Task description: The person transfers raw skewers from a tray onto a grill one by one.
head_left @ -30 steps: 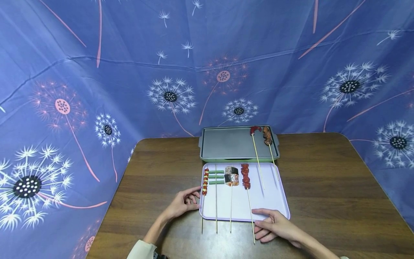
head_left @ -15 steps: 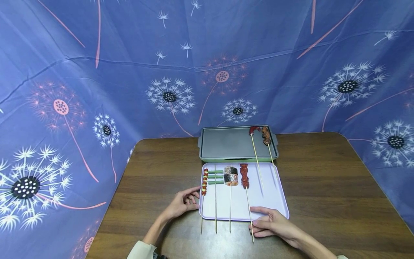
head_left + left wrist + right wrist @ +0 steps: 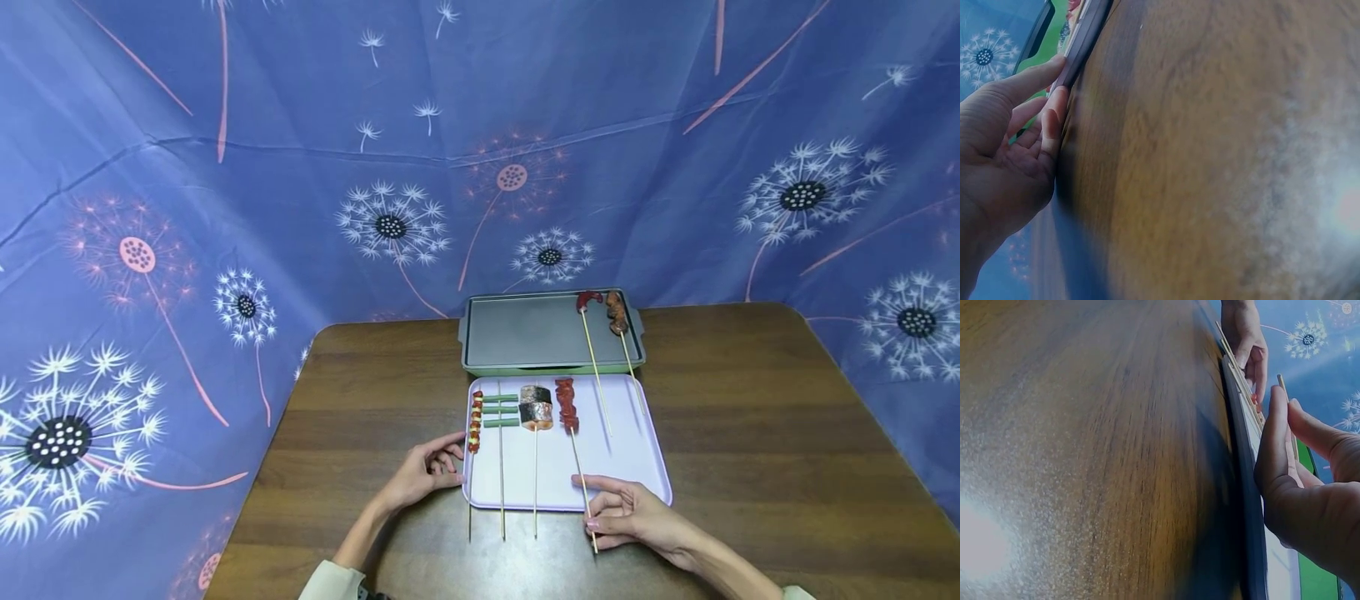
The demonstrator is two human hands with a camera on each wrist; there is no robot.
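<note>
In the head view, a skewer of red meat pieces [image 3: 567,404] lies with its upper part over the white tray [image 3: 555,483] with a lilac rim. My right hand [image 3: 637,518] pinches its wooden stick near the lower end, between thumb and fingers. From the right wrist, the stick [image 3: 1282,381] shows between thumb and fingertips. My left hand [image 3: 423,473] rests against the tray's left edge, index finger and thumb touching it apart from each other. Several skewers lie left of the red meat: small red-and-yellow pieces [image 3: 476,421], green stalks [image 3: 501,410] and silver-skinned fish chunks [image 3: 536,408].
Behind the tray stands a grey griddle [image 3: 525,333] with a green base. On its right side lie a curved dark-red skewer [image 3: 588,300] and a brown meat skewer [image 3: 617,312], their sticks reaching over the tray. A wooden table [image 3: 750,417] and blue dandelion cloth [image 3: 300,208] surround them.
My right hand's fingers have closed on the red meat skewer's stick. Its lower end has shifted slightly up and to the right. The left hand stays at the tray's edge.
</note>
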